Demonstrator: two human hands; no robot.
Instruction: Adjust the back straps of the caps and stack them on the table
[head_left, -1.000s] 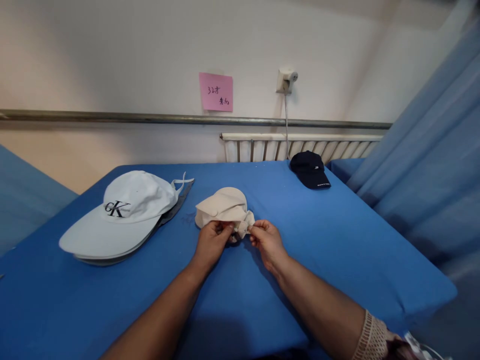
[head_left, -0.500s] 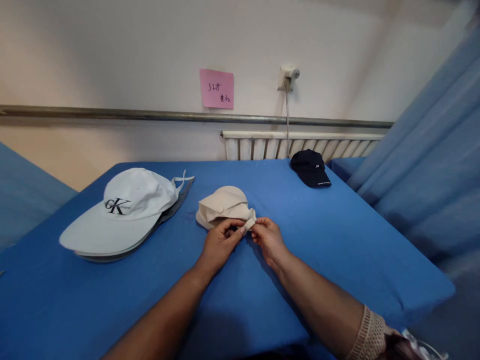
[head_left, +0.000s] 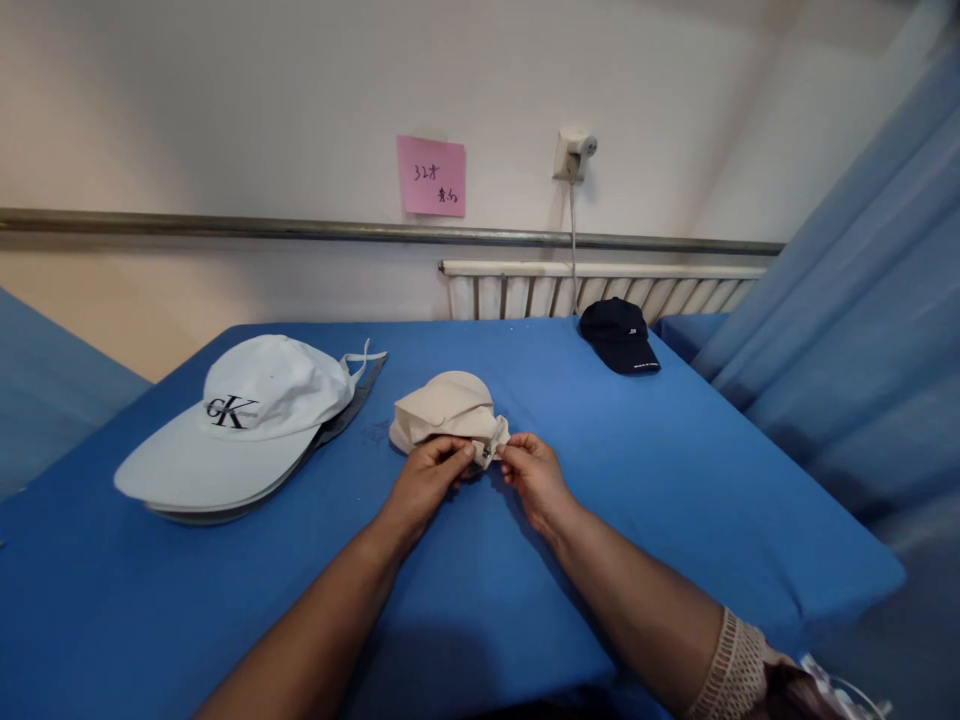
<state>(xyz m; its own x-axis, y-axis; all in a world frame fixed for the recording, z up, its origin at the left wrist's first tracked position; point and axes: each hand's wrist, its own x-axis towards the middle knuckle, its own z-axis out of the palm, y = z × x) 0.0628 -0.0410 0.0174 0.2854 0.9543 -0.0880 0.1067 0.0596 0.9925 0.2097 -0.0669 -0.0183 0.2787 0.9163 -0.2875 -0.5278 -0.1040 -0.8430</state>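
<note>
A beige cap (head_left: 450, 398) lies crumpled on the blue-covered table in front of me, with its strap side toward me. My left hand (head_left: 429, 480) is closed on the cap's near edge, thumb and fingers pinching the fabric. Just to its right, my right hand (head_left: 537, 484) pinches the end of the cap's back strap. A small dark metal piece, perhaps a buckle, shows on the strap between the two hands. My fingers cover part of the strap and the lower edge.
White caps (head_left: 259, 395) with a large "CK"-like logo rest stacked over a grey one at the left. A black cap (head_left: 618, 336) sits at the back right. Behind the blue table (head_left: 675, 480) are a radiator (head_left: 540, 290), a metal rail and a plugged socket. A blue curtain (head_left: 847, 330) hangs at right.
My left hand moved right to the strap, then back left. The strap lay folded over half a second ago; now its small dark metal piece shows between my hands. My right hand barely shifted.
</note>
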